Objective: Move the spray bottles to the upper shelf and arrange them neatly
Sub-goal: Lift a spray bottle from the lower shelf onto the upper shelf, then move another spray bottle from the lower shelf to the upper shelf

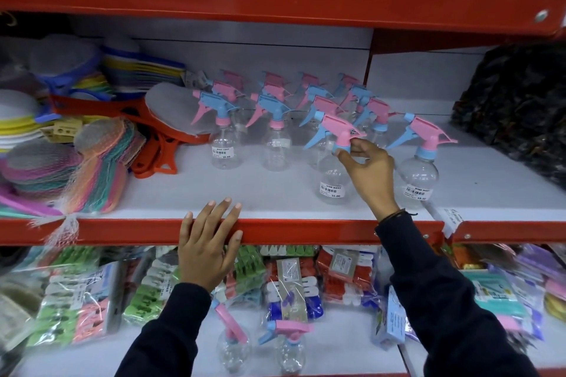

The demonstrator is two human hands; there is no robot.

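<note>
Rear spray bottles [275, 86] on upper shelf [275, 193] blurred, overlapping, count unclear. Right hand [372, 171] pinches neck of front spray bottle [333, 162], base on shelf. Left hand [208, 248] flat, fingers spread, on red shelf edge [306, 231]. Two lower bottles [263, 343] below, between forearms, partly cut off.

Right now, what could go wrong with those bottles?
The right hand pinches one spray bottle only by its pink neck, so it could tip into the close-packed bottles behind. Two bottles still wait on the lower shelf, where they could be forgotten.
</note>
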